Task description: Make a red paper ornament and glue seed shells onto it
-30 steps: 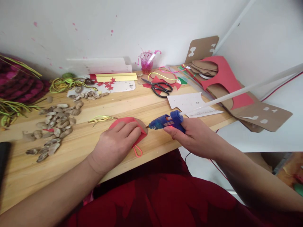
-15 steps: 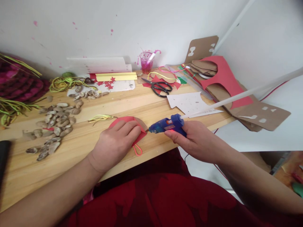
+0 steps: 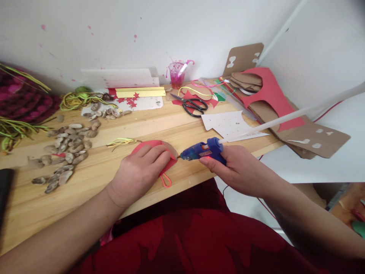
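Note:
My right hand (image 3: pixel 236 167) is wrapped round a blue glue gun (image 3: pixel 199 151), with a long white glue stick (image 3: pixel 273 121) rising from its back. The gun's nozzle points left, at the edge of a red paper piece (image 3: pixel 152 144) with a brown cardboard layer showing at its right side. My left hand (image 3: pixel 145 171) grips this piece with bent fingers on the tabletop; much of it is hidden under the hand. An orange cord loop (image 3: pixel 165 180) sticks out from its near edge. Just beyond my left hand, a yellow-green string tassel (image 3: pixel 124 142) lies at the piece's far edge.
Peanut shells (image 3: pixel 71 142) lie in a pile on the left. Black-handled scissors (image 3: pixel 194 103) rest on paper scraps at the back, near a pink-stained cup (image 3: pixel 176 76). A white sheet (image 3: pixel 228 123) and red paper with cutouts (image 3: pixel 270 91) over cardboard are on the right.
Almost nothing differs. The glue gun has shifted very slightly to the right, while my left hand stays on the red paper piece.

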Demonstrator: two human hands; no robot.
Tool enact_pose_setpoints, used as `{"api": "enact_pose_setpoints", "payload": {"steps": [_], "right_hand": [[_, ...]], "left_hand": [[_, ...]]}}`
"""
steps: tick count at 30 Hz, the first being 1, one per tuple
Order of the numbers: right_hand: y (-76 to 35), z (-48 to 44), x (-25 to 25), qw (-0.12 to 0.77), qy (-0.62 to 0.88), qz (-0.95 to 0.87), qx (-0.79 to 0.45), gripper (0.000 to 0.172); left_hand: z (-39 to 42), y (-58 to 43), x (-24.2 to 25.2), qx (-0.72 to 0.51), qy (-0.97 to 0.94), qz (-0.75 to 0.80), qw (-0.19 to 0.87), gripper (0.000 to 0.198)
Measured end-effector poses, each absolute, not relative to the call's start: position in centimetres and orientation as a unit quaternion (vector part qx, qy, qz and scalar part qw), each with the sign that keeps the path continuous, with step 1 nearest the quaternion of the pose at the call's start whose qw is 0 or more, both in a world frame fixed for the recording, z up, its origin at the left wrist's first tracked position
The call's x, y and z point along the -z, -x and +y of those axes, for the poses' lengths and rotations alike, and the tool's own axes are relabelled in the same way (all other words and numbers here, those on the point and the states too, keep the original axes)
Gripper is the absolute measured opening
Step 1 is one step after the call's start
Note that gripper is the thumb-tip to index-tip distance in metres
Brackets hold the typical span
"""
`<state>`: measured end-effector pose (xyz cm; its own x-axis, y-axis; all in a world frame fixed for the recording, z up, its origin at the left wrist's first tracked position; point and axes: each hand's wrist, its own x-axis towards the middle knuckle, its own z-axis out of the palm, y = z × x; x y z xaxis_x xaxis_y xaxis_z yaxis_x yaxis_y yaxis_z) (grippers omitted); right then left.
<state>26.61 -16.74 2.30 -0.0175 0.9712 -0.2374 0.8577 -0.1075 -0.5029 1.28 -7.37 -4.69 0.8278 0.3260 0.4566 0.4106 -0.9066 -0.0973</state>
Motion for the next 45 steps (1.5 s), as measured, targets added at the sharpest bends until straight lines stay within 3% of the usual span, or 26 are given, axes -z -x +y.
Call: {"api": "enact_pose_setpoints", "payload": {"steps": [9, 11, 17, 21, 25, 30, 45], "right_hand": [[-26.3, -16.5, -2.3, 0.132, 0.696, -0.653, -0.267, 0.043], [-26.5, -16.5, -1.8, 0.186, 0.701, -0.622, -0.294, 0.045], [-27.4, -16.1, 0.9, 0.421, 0.607, -0.397, -0.544, 0.052], [-27.4, -15.9, 1.9, 0.490, 0.550, -0.316, -0.598, 0.050], [-27.2, -15.6, 1.9, 0.507, 0.510, -0.269, -0.641, 0.048], [-27.1, -15.3, 2.2, 0.517, 0.480, -0.231, -0.670, 0.047], [-26.7, -15.1, 3.3, 0.538, 0.461, -0.219, -0.671, 0.046]], "left_hand": [[-7.4, -1.4, 4.7, 0.224, 0.951, -0.196, 0.090, 0.016], [-7.4, -1.4, 4.8, 0.232, 0.948, -0.203, 0.075, 0.018], [-7.4, -0.9, 5.3, 0.250, 0.944, -0.213, 0.036, 0.019], [-7.5, -0.8, 5.7, 0.212, 0.960, -0.171, 0.062, 0.033], [-7.5, -1.2, 5.9, 0.172, 0.966, -0.187, 0.053, 0.043], [-7.4, -1.4, 5.4, 0.157, 0.971, -0.175, 0.046, 0.041], [-7.4, -0.7, 5.9, 0.123, 0.966, -0.227, -0.013, 0.049]]}}
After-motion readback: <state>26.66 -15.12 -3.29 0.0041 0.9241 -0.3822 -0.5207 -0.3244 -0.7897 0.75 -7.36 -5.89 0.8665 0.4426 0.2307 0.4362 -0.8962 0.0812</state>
